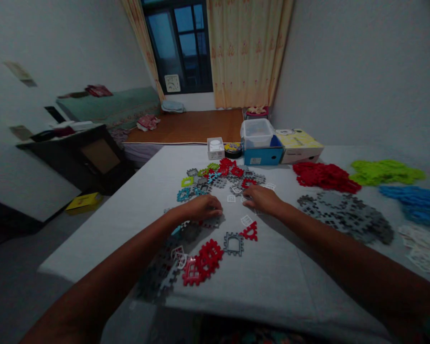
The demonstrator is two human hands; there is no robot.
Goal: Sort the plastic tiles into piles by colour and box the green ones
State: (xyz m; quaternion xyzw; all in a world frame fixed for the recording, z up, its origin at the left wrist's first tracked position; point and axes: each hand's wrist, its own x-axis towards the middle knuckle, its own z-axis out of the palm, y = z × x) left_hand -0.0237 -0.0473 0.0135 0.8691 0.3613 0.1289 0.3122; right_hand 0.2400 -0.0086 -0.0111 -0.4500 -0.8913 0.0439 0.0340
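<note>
Left hand [204, 208] over mixed pieces [191, 233], fingers curled, can't tell if gripping; one grey frame [233, 236], one red triangle [254, 231], both nearer the body; right hand [260, 198] near white panes [231, 198], fingers bent, hold unclear; then one red pile [327, 177], one grey pile [346, 217], one green pile [387, 172], one blue pile [415, 203], one white pile [423, 246]; both forearms [143, 253] angled inward.

Red toothed pieces [208, 259]: moulded plastic, slightly glossy. Grey heap [347, 217]: plastic, matt from where I stand. Table covering [272, 282]: cloth, matt, lightly creased. Tub [257, 131]: translucent plastic, smooth. Yellow-topped box [298, 154]: apparently printed cardboard. Curtain [249, 57]: soft cloth, matt. Wall [358, 81]: matt. Window panes [163, 40]: smooth glass
</note>
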